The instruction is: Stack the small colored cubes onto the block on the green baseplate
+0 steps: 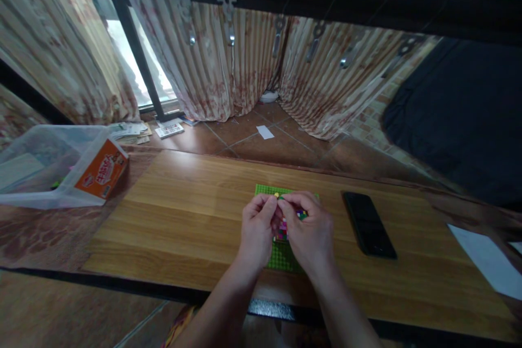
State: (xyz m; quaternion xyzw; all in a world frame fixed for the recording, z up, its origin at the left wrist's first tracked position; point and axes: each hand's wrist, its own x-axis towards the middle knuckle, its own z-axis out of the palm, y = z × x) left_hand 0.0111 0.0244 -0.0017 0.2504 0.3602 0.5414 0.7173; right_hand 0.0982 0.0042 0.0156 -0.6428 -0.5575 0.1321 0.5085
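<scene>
My left hand [259, 225] and my right hand [308, 225] meet above a green studded baseplate [281, 258]. Between the closed thumbs and fingertips of both hands are tiny toy bricks [277, 194], with yellow and green showing at the top. How many there are, and whether they are joined, I cannot make out. Several small bricks [282, 232] in pink, red, white and other colours show between and below the hands, over the middle of the baseplate. My fingers and palms cover much of them.
The baseplate lies on a wooden board [183, 212]. A black phone [369, 224] is to its right, and white paper [487, 258] at the far right. To the left stands a clear plastic bin [61, 136] with an orange label. A dark bar with hanging hooks [227, 22] crosses overhead.
</scene>
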